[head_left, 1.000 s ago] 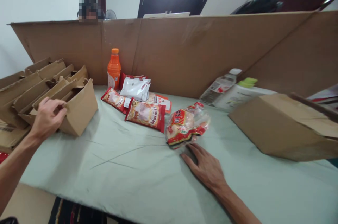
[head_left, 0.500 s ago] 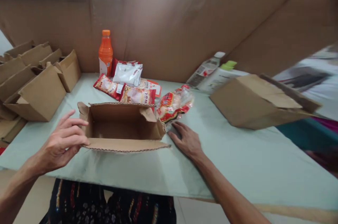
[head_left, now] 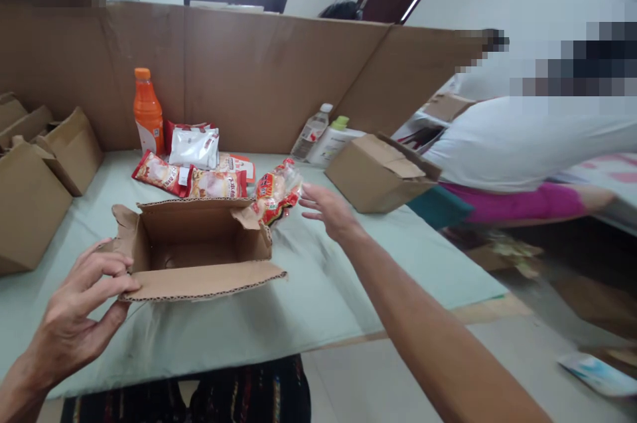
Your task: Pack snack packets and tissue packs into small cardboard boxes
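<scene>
Green tabletop (head_left: 323,290), open carton (head_left: 194,220).
Left hand (head_left: 87,307) pinches its flap (head_left: 209,281); tugging, I fear, could tear it. Right hand (head_left: 329,210) spread beside snack bag (head_left: 277,192).

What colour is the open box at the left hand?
The open box is brown; head view shows it best.

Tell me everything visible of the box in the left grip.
The open box is plain brown, apparently corrugated cardboard, oblong, mouth upward. Its near flap slopes outward; the end flaps look ragged. It appears to rest on the pale green cloth, the left hand's grip at its near left corner. Contact with the packets behind is unclear.
</scene>
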### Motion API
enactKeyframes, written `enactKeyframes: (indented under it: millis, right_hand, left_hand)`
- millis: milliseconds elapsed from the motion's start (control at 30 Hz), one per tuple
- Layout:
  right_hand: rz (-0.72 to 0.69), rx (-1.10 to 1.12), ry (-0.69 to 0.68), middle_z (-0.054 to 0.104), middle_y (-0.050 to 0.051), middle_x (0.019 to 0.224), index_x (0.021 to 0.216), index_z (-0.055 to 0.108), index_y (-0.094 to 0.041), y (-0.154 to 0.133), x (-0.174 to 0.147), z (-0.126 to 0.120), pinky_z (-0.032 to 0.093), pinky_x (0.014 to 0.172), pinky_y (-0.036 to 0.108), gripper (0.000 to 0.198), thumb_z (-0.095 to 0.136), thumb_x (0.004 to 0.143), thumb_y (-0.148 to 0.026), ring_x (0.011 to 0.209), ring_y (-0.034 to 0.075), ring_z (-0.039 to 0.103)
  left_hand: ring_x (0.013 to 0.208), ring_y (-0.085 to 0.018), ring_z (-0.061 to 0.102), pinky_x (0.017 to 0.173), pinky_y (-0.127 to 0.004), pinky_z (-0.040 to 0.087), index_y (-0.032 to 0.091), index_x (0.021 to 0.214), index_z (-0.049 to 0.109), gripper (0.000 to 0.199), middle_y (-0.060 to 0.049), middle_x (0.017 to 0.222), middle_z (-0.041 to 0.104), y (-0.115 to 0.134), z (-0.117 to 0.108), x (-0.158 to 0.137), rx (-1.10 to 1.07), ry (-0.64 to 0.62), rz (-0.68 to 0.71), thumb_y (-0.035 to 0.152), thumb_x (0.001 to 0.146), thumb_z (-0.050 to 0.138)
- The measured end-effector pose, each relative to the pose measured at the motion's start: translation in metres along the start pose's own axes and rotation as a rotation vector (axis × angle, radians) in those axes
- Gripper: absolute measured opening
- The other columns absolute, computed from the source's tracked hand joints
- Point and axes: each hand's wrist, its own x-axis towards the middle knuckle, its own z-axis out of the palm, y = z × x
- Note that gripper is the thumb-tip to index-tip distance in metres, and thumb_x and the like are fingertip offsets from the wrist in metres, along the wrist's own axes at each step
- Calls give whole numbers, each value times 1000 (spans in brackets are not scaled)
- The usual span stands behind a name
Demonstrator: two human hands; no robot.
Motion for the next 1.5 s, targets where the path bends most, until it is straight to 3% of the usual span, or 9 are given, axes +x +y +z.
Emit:
enactKeyframes:
  millis: [133, 300, 367, 500, 667, 800, 933, 1233, 1500]
  right_hand:
    - [107, -4, -100, 73, 10, 81, 82, 68, -17, -35, 18, 12, 60, 65, 36, 34, 81, 73, -48, 71, 22, 69]
    - [71, 19, -45, 49, -4, 46, 55, 53, -22, -41, 1, 11, 47, 47, 27, 25, 77, 57, -26, 46, 13, 49]
    - [-1, 65, 14, 49, -6, 46, 55, 54, -22, -45, -13, -1, 44, 46, 26, 22, 75, 54, -28, 46, 12, 47]
    - [-222, 281, 144, 74, -1, 79, 76, 71, -22, -81, -44, -24, 57, 68, 30, 27, 78, 54, -35, 71, 16, 66]
    - [-616, 527, 179, 79, 4, 94, 77, 77, -25, -139, -87, -11, 62, 79, 42, 19, 86, 60, -25, 87, 22, 73]
    - [-649, 229, -204, 76, 2, 82, 84, 80, -24, -155, -114, 18, 59, 68, 38, 13, 80, 77, -36, 72, 19, 68]
    - [-799, -288, -485, 59, -2, 60, 70, 70, -20, -166, -120, 29, 41, 52, 24, 30, 60, 93, -38, 56, 11, 49]
    - [-792, -345, -460, 61, 1, 67, 81, 72, -20, -176, -113, 39, 40, 55, 26, 28, 55, 94, -38, 62, 14, 48]
    - [-902, -557, -563, 45, -2, 58, 69, 65, -20, -184, -112, 46, 32, 55, 26, 32, 47, 95, -29, 56, 11, 37]
  left_hand:
    - [121, -17, 63, 116, -33, 45, 25, 109, 66, 31, -4, 115, 59, 1, 4, -5, 19, 19, -31, 0, 94, 55]
    - [129, -19, 59, 107, -31, 50, 25, 108, 65, 28, -8, 135, 58, 8, 8, -9, 21, 10, -75, 2, 97, 53]
    - [129, -19, 60, 105, -31, 51, 25, 108, 64, 28, -8, 134, 60, 10, 9, -8, 1, 14, -89, 2, 97, 52]
    - [123, -18, 64, 103, -31, 52, 24, 107, 64, 27, -8, 133, 62, 9, 12, -5, -27, 33, -105, 2, 97, 52]
    - [124, -18, 65, 104, -29, 53, 24, 102, 64, 23, -6, 133, 65, 11, 18, -3, -30, 86, -164, 4, 96, 55]
    - [123, -19, 67, 102, -30, 55, 24, 100, 65, 21, -6, 132, 66, 17, 21, -4, 13, 137, -208, 6, 95, 56]
    - [120, -19, 69, 98, -31, 58, 24, 100, 67, 22, -7, 131, 66, 20, 23, -5, 35, 169, -238, 6, 93, 56]
    - [152, -27, 48, 122, -45, 47, 24, 103, 69, 26, -6, 166, 45, 20, 39, -9, -53, 274, -297, 4, 91, 59]
    - [156, -28, 41, 126, -47, 43, 24, 104, 72, 28, -5, 174, 32, 19, 48, -17, -89, 262, -324, 4, 90, 58]
